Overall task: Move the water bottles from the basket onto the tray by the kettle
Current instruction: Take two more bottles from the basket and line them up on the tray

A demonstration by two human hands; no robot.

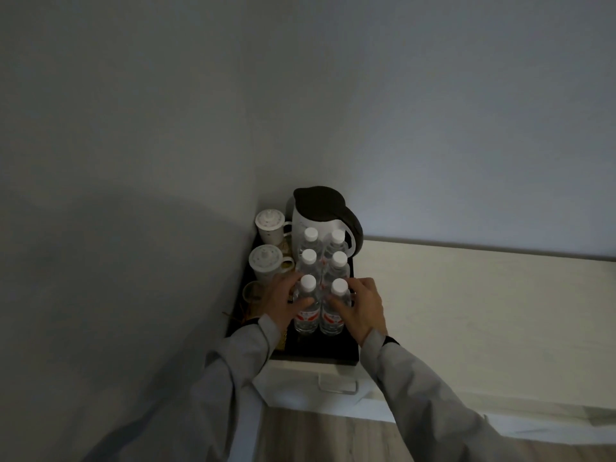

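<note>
Several clear water bottles with white caps stand in two rows on a black tray (320,351), in front of a white kettle (320,221) with a dark lid. My left hand (283,301) wraps the front left bottle (306,315). My right hand (361,306) wraps the front right bottle (333,318). Both front bottles stand upright on the tray, touching each other. No basket is in view.
Two lidded white cups (269,225) stand left of the bottles, with a small glass (252,292) in front of them. The tray sits on a white cabinet (313,381) in the wall corner. A pale bed surface (483,315) lies to the right.
</note>
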